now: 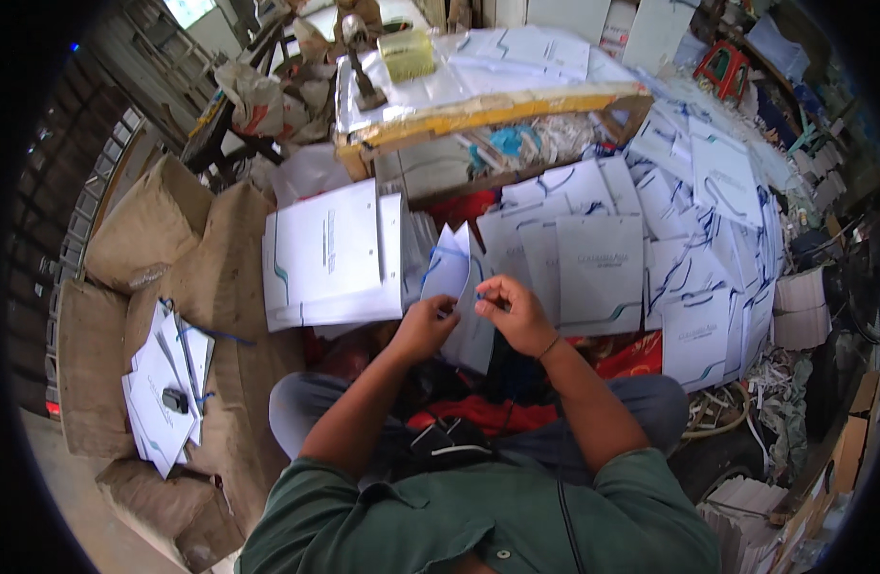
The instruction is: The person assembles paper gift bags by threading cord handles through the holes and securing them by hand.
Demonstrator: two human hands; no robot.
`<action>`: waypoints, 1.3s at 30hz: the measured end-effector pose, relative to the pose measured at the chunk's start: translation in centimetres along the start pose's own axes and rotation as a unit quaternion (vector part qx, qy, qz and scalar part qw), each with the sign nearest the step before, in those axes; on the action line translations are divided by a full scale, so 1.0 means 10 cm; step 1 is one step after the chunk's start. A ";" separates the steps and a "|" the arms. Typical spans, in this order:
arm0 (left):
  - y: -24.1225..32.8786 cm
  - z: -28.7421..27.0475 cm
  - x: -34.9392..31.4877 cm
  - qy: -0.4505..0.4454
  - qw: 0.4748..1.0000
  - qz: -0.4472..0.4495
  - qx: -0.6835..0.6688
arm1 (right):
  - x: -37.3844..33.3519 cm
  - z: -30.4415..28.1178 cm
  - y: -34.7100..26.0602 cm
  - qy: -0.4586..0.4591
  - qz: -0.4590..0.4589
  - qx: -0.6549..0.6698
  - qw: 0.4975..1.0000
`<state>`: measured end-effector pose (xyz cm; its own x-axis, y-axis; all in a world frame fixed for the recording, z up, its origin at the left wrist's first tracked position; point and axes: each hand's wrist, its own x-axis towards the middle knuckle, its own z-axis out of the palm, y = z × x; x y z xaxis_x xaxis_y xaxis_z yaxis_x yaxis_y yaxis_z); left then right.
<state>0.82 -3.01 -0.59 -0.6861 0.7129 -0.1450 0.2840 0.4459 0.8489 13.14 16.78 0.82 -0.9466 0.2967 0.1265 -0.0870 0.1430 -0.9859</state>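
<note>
A white paper bag stands half open in front of my crossed legs, its mouth facing up. A blue cord shows at its far inner side. My left hand is closed on the bag's near left edge, the thumb and fingers pinched together. On the right, my right hand has thumb and forefinger brought together at a small bit of blue, which looks like a cord end. Just left of the bag lies a stack of flat white paper bags with a teal curve printed on them.
White bags with blue cords spread in a large heap at the right. A worn brown sofa on the left carries more bags and a small black object. Beyond stands a yellow-edged table with a yellow container.
</note>
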 end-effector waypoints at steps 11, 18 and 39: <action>0.00 -0.05 0.00 -0.081 0.988 -0.062 -0.118 | -0.15 0.33 0.30 0.051 0.007 -0.070 0.996; -0.01 -0.05 -0.03 -0.072 0.987 -0.067 -0.127 | -0.20 0.41 0.28 0.055 -0.011 -0.154 0.986; -0.05 0.08 0.03 -0.069 0.982 -0.073 -0.158 | -0.23 0.50 0.32 0.109 0.009 -0.139 0.984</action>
<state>1.02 -2.59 -1.52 -0.6011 0.7297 -0.3259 -0.0484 0.3738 0.9263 13.47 11.82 -3.19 -0.8550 0.4933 0.1601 0.0458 0.3792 -0.9242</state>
